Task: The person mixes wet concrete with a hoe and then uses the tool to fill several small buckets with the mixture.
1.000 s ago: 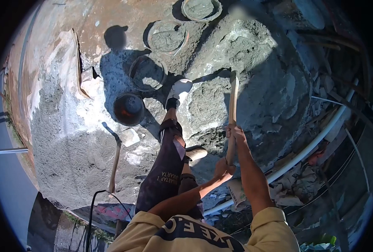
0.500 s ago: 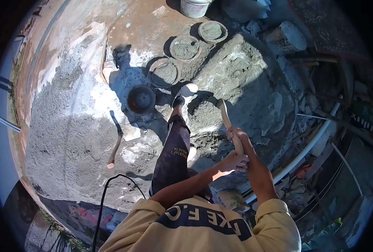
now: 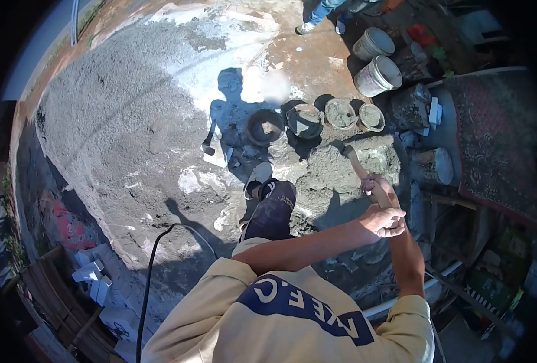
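Observation:
With both hands I grip the wooden handle of a hoe (image 3: 358,163). Closest to the handle's end is my left hand (image 3: 382,221), its fingers wrapped round the wood. Farther up the shaft, my right hand (image 3: 375,183) is closed too. The hoe's far end reaches the grey wet mortar (image 3: 323,172), and its blade is hard to make out. Beyond the heap stand a dark bucket (image 3: 265,128) with a pale object inside, a second dark bucket (image 3: 305,121) and two tubs of mortar, one tub (image 3: 341,114) beside the other tub (image 3: 372,117).
Two whitish buckets, one bucket (image 3: 374,43) behind the other bucket (image 3: 378,77), stand at the back right. Another person's legs (image 3: 322,11) show at the top. A patterned rug (image 3: 492,133) lies at right. Rough cement ground (image 3: 123,115) spreads left.
My view has turned, bringing another person's legs into sight at the top. The hoe's far end has shifted along the mortar heap. Both hands still grip its handle.

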`<state>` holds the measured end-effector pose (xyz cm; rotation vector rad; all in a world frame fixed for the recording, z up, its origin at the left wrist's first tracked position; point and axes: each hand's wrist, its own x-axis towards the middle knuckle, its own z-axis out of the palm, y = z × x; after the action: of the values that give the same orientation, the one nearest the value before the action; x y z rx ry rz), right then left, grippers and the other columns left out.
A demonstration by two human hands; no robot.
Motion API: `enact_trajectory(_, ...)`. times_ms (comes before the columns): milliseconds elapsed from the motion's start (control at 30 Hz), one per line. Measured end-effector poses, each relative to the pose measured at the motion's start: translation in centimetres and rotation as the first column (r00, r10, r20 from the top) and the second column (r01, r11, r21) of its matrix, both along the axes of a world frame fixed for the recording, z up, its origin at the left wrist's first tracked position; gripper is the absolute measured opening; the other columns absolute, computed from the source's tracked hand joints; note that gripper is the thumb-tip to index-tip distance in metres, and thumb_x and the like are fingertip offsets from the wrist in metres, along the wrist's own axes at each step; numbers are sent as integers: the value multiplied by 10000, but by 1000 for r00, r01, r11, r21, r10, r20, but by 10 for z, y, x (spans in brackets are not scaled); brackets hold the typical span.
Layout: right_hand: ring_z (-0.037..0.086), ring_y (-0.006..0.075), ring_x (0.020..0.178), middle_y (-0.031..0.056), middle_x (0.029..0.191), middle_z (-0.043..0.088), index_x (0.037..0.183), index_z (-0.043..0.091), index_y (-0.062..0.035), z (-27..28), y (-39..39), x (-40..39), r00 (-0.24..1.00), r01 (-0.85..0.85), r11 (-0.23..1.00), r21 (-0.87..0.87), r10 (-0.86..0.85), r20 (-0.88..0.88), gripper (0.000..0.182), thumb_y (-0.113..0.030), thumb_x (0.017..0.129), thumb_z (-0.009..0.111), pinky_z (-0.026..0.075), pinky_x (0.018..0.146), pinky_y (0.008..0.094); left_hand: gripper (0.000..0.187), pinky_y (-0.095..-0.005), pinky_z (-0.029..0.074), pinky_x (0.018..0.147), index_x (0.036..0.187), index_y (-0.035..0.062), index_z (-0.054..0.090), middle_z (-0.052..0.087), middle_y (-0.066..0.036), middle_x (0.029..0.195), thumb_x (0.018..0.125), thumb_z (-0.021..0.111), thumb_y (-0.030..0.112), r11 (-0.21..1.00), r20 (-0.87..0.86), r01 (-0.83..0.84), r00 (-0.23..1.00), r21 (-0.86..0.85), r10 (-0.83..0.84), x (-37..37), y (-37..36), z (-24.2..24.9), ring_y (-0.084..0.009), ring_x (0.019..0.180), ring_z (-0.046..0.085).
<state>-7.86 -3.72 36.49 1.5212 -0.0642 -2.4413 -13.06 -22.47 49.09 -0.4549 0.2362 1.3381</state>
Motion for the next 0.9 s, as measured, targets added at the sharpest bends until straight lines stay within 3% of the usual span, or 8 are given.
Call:
enact_trajectory(167, 400, 81, 486, -6, 632, 418, 787, 431, -50, 6, -33, -55, 996, -76, 980, -182, 82, 21, 96, -95, 855, 482, 387, 455, 217, 191, -272, 488, 541, 903, 11, 503, 530, -65, 748, 806, 654, 76, 995, -175, -103, 979, -4, 100, -23, -50, 11, -151, 652, 569)
enact_trajectory(300, 390, 85, 474, -14, 611, 402, 737, 433, -70, -48, -118, -90, 986, -4, 962, 273, 49, -159, 105, -74, 822, 496, 385, 439, 228, 399, -259, 426, 439, 1069, 9, 474, 557, -65, 753, 743, 682, 108, 968, -535, -88, 843, -236, -54, -48, -115, -28, -141, 523, 539)
enact_trajectory(367, 406, 107, 455, -1, 590, 422, 729, 445, -57, -79, -171, -114, 975, -204, 797, 569, 218, 45, 101, -68, 802, 514, 387, 416, 244, 439, -277, 457, 469, 1073, 28, 496, 583, -99, 748, 699, 697, 142, 930, -710, 30, 637, -367, -300, -57, -155, -92, -175, 541, 565)
enact_trajectory(400, 420, 119, 440, 10, 577, 435, 724, 455, -47, -102, -199, -121, 969, -231, 738, 634, 230, 86, 97, -72, 793, 518, 392, 403, 253, 449, -295, 478, 504, 1066, 17, 513, 603, -118, 762, 680, 692, 158, 859, -789, 48, 369, -511, -490, -58, -176, -127, -196, 572, 589)
enact_trajectory(433, 435, 131, 425, 21, 564, 448, 719, 466, -37, -126, -226, -126, 963, -259, 675, 691, 239, 127, 95, -76, 784, 523, 396, 390, 261, 461, -313, 500, 538, 1060, 6, 530, 622, -136, 775, 661, 688, 175, 766, -764, 17, 70, -643, -642, -58, -196, -156, -217, 604, 614)
enact_trajectory(500, 468, 150, 402, 44, 536, 465, 714, 487, -14, -165, -274, -136, 949, -312, 611, 728, 245, 201, 116, -102, 765, 543, 410, 376, 278, 429, -463, 485, 786, 1057, -2, 537, 624, -214, 850, 680, 625, 183, 640, -645, -86, 70, -764, -761, -58, -232, -188, -402, 856, 611)
enact_trajectory(700, 498, 178, 390, 62, 523, 476, 722, 507, -1, -247, -363, -133, 945, -328, 606, 725, 207, 255, 132, -119, 731, 565, 423, 367, 313, 323, -493, 476, 763, 990, 57, 564, 627, -231, 874, 685, 606, 154, 488, -484, -260, -86, -833, -871, -33, -318, -269, -408, 839, 610)
enact_trajectory(900, 507, 196, 411, 62, 538, 479, 723, 518, -11, -220, -392, -121, 985, -152, 767, 623, 64, 161, 117, -114, 724, 574, 430, 396, 326, 232, -486, 480, 657, 908, 40, 580, 604, -231, 705, 697, 593, 136, 533, -479, -297, -239, -792, -845, -36, -352, -235, -423, 719, 601)
